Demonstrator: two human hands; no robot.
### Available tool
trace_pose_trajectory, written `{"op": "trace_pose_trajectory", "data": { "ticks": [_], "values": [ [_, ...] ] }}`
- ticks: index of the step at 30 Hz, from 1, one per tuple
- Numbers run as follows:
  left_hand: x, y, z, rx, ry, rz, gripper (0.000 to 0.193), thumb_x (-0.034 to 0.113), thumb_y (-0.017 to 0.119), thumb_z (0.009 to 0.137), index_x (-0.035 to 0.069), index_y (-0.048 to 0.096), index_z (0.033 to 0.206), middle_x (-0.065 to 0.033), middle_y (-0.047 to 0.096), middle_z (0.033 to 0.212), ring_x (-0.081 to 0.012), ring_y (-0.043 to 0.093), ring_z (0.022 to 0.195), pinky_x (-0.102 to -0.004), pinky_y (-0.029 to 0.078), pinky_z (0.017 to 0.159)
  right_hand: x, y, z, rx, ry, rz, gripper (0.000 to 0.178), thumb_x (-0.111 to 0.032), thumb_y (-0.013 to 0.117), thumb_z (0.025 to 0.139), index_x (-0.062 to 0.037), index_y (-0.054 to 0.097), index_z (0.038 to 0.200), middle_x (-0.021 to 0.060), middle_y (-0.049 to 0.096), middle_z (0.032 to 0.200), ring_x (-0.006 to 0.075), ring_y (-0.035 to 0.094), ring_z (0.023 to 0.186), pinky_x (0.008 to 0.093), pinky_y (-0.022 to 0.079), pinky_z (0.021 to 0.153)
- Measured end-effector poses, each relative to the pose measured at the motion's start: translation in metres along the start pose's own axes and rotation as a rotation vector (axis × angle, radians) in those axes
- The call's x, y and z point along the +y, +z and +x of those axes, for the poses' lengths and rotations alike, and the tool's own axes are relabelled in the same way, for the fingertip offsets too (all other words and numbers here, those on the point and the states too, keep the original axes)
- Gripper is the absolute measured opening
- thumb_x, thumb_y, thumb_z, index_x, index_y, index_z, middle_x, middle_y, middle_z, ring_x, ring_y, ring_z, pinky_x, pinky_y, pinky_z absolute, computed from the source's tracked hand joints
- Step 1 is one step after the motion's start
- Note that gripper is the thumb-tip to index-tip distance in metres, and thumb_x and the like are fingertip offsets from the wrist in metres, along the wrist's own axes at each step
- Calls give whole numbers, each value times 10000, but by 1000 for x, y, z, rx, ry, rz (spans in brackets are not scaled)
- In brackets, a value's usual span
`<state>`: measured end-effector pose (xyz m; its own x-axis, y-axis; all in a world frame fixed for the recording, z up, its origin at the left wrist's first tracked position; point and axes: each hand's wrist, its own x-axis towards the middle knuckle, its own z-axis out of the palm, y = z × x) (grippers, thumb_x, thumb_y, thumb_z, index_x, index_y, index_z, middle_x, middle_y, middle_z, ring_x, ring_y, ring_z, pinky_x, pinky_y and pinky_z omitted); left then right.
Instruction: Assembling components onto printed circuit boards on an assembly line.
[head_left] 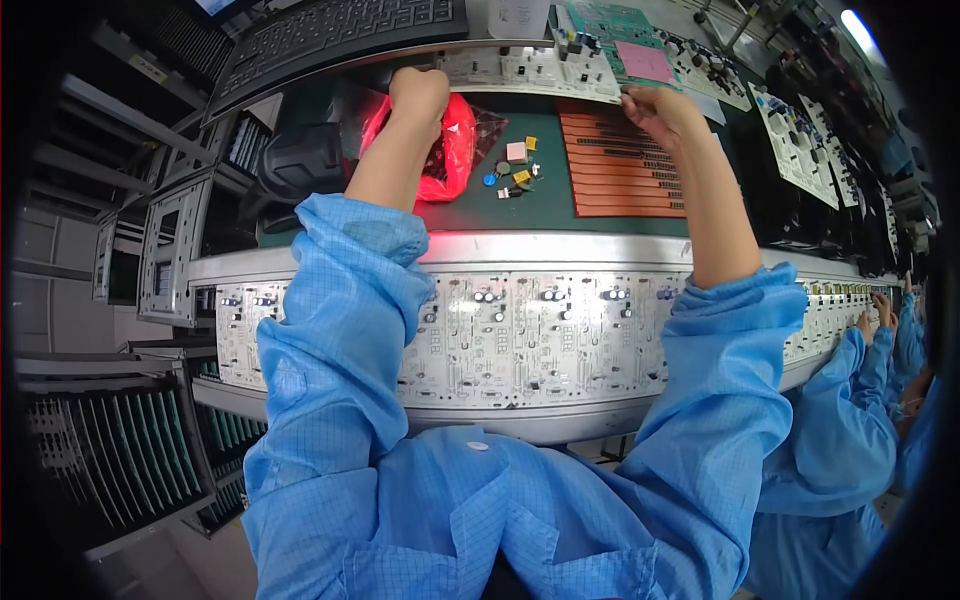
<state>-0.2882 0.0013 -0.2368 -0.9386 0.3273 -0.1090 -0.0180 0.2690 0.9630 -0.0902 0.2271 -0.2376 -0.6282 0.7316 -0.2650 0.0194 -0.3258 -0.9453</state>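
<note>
A white circuit board point(515, 70) carrying small parts stretches between my two hands at the far side of the green work mat point(520, 212). My left hand point(418, 95) is closed at the board's left end, its fingertips hidden, directly above a red plastic bag point(460, 150) with dark contents. At the right end, the thumb and fingers of my right hand point(660, 110) pinch the board's edge. Loose components lie on the mat between bag and strips, among them a blue disc point(490, 180) and a yellow block point(521, 177). Below my right hand are orange-red strips point(605, 170) with dark connector rows.
A rail nearest me holds a row of white circuit boards point(540, 340). Beyond the mat are a black keyboard point(340, 40) and green boards with a pink paper point(645, 62). Board racks point(110, 460) stand left. Co-workers in blue sleeves point(840, 420) work at right.
</note>
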Motion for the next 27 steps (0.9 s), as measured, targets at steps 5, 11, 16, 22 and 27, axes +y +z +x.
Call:
{"op": "trace_pose_trajectory", "data": {
  "ticks": [5,11,16,22,27],
  "values": [
    [-7,-8,-30,-75,117,-196,306,-60,456,754,-93,655,983,-170,674,885,-222,642,819,-308,481,689,-7,-12,-46,12,20,26,219,46,564,883,123,569,1087,147,625,943,173,622,778,240,529,665],
    [-26,-9,-66,-220,152,-220,340,-80,450,764,-99,648,1040,-155,688,923,-189,641,841,-279,475,717,-1,-49,-98,11,101,3,266,7,561,903,125,547,1141,117,612,974,107,570,738,192,479,630],
    [-21,-28,-122,-288,146,-249,336,-83,457,781,-91,647,1059,-127,687,933,-171,633,832,-265,472,742,9,-71,-151,-89,128,31,316,-37,558,922,136,531,1186,79,593,964,75,520,732,173,447,618],
    [-22,-54,-163,-397,103,-278,318,-64,486,804,-96,625,1088,-97,662,916,-171,614,837,-256,463,788,11,-70,-211,-24,98,20,359,-60,553,934,152,509,1220,57,584,933,53,505,729,165,440,604],
    [-26,-76,-186,-434,42,-306,342,-38,516,846,-105,551,1180,-100,620,1024,-169,585,913,-258,447,850,16,-70,-239,-35,74,-39,370,-60,554,935,157,501,1230,48,587,921,41,495,715,156,431,581]
  ]
}}
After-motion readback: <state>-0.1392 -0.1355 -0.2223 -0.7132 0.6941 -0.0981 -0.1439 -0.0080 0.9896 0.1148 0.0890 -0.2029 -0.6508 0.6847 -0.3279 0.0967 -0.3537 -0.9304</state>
